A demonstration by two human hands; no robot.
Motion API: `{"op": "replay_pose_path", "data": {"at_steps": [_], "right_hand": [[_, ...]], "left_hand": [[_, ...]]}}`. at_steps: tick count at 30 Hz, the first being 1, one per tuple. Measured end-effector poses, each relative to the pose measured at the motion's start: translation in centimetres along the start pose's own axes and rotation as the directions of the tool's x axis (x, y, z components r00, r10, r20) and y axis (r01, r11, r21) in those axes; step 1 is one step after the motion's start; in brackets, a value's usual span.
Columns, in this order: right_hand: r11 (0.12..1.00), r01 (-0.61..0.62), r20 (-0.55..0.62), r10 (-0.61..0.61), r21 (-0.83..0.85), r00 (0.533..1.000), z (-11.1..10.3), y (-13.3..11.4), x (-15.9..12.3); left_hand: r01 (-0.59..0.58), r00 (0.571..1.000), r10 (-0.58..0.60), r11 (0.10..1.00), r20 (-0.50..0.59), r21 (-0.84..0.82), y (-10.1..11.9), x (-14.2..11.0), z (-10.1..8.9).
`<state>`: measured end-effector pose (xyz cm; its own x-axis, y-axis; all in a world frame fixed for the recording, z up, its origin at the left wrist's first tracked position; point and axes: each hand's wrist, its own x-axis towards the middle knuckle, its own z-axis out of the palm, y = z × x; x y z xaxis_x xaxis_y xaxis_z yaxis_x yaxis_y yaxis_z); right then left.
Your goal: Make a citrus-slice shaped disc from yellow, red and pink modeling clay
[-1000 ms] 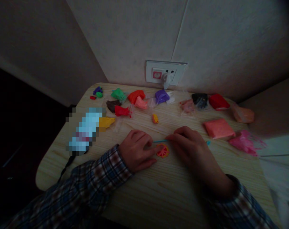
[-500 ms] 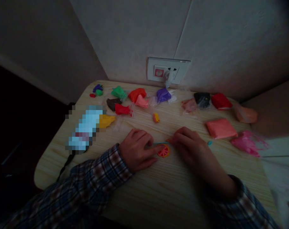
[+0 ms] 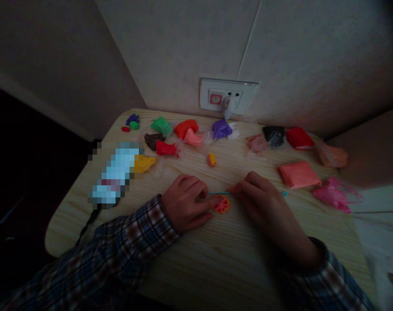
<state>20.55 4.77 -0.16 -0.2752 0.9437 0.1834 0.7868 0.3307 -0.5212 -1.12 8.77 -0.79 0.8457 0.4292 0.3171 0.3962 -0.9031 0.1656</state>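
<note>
A round clay slice (image 3: 221, 204) with a yellow-orange rim and red-pink wedges lies flat on the wooden tabletop (image 3: 209, 259). My left hand (image 3: 186, 205) rests to its left, index finger stretched onto the slice's upper left edge and thumb spread below; the other fingers are loosely bent. On the other side, my right hand (image 3: 259, 201) pinches the end of a thin blue stick (image 3: 219, 192). The stick lies across just beyond the slice, its left end close to my left hand. The right fingertips are partly hidden. Farther back sits a small yellow-and-pink clay piece (image 3: 212, 160).
Several bagged clay lumps line the back, among them a purple one (image 3: 221, 129) and a green one (image 3: 161, 125). A pink pack (image 3: 299, 174) and a blue bit (image 3: 284, 194) lie right. A blurred-out bright device (image 3: 115, 177) lies left. A wall socket (image 3: 228, 97) holds a plug.
The blue stick has shifted very slightly away from the slice's top edge. Both hands keep nearly the same place; the whole view has drifted a little.
</note>
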Motion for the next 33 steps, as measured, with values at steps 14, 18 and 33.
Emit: {"op": "replay_pose_path", "data": {"at_steps": [14,18,33], "right_hand": [[0.995,0.066,-0.013,-0.068,-0.072,0.998,-0.47,-0.09,0.01],[0.996,0.056,-0.019,-0.057,-0.075,0.998,-0.49,-0.04,-0.13],[0.993,-0.104,-0.142,0.096,-0.052,0.985,-0.96,-0.02,-0.76]], "left_hand": [[-0.005,1.0,0.005,1.0,-0.009,-0.026,-0.14,0.0,0.11],[-0.007,1.0,0.007,1.0,-0.013,-0.02,-0.13,0.05,0.06],[0.051,0.997,-0.041,0.987,0.071,-0.15,0.21,0.95,0.24]]}}
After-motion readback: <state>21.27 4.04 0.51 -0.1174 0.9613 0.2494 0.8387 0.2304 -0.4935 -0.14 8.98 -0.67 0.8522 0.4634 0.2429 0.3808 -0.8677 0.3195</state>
